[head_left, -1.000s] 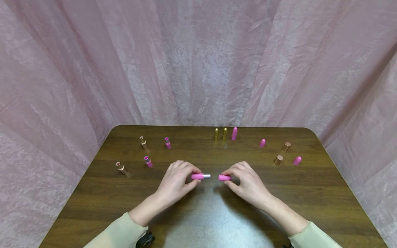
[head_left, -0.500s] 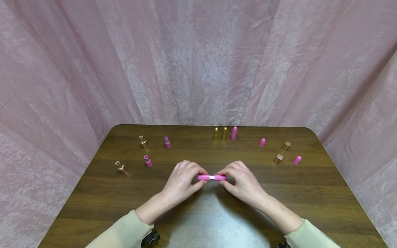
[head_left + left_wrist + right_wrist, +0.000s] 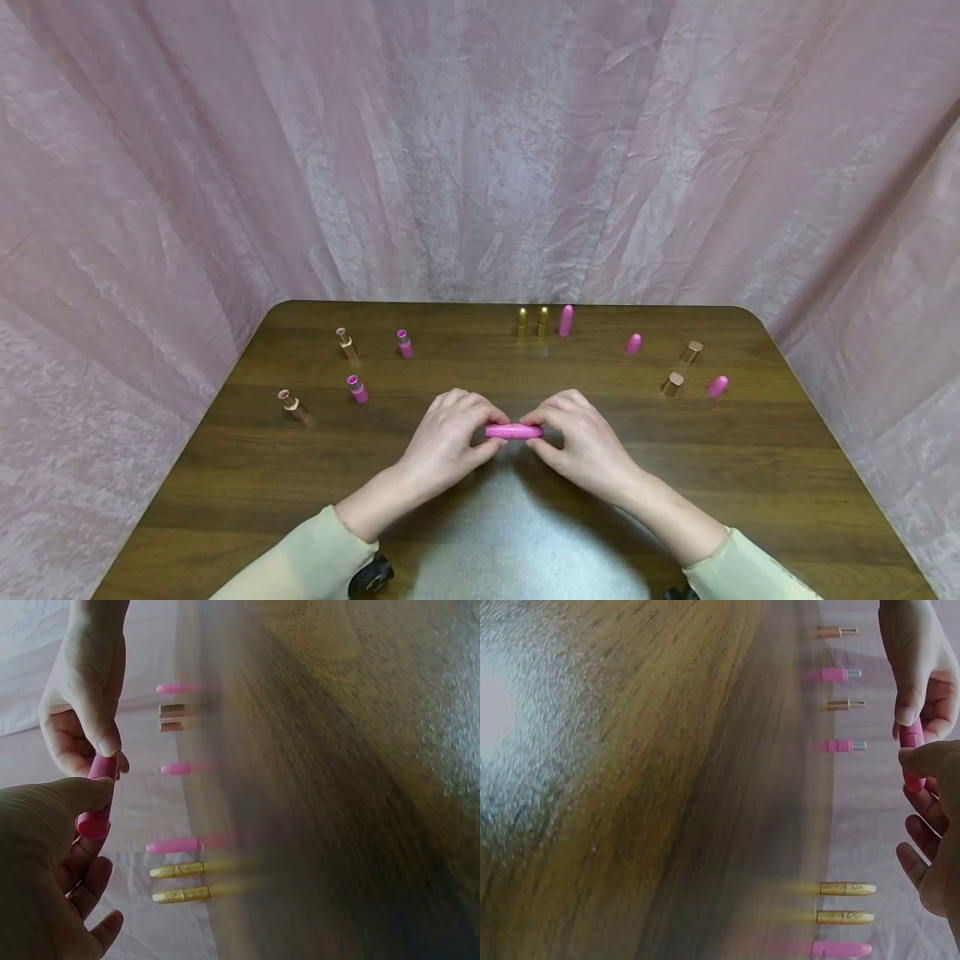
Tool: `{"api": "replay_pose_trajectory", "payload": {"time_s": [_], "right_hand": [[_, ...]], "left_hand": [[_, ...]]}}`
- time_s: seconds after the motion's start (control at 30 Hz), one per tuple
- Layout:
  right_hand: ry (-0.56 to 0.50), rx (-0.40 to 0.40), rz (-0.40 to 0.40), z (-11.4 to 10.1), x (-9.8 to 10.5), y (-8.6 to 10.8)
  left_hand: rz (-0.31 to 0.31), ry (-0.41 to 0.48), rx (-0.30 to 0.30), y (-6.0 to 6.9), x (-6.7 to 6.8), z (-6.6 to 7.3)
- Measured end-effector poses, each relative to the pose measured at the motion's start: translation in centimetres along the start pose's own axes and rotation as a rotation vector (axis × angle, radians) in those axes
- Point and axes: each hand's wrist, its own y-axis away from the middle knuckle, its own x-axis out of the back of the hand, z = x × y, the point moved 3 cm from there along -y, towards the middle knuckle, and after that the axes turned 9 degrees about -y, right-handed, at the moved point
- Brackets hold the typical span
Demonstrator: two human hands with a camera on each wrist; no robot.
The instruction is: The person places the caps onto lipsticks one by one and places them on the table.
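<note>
A pink lipstick tube (image 3: 513, 431) lies level between both hands, its cap and base meeting with no silver showing in the head view. My left hand (image 3: 450, 437) pinches the base end between thumb and fingers. On the cap end, my right hand (image 3: 585, 437) holds with thumb and fingertips. Both wrist views show the same tube (image 3: 96, 806) gripped from its two ends, above the table. Behind the hands stand two gold lipsticks (image 3: 522, 322) and a capped pink lipstick (image 3: 566, 321).
To the left on the wooden table (image 3: 225, 467) stand uncapped pink lipstick bases (image 3: 357, 389) and rose-gold bases (image 3: 292, 405). Over on the right are pink caps (image 3: 717, 386) and rose-gold caps (image 3: 672, 384). A pink curtain (image 3: 480, 150) hangs behind the table.
The hands have come together from apart. The pink cap has slid over the silver part of the base, so the two pink pieces now meet.
</note>
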Motion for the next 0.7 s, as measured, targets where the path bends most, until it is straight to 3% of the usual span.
{"api": "replay_pose_trajectory", "payload": {"time_s": [0.7], "right_hand": [[-0.001,0.037,0.028,-0.12,-0.31,0.21]], "left_hand": [[0.011,0.009,0.001,-0.26,-0.24,0.41]]}}
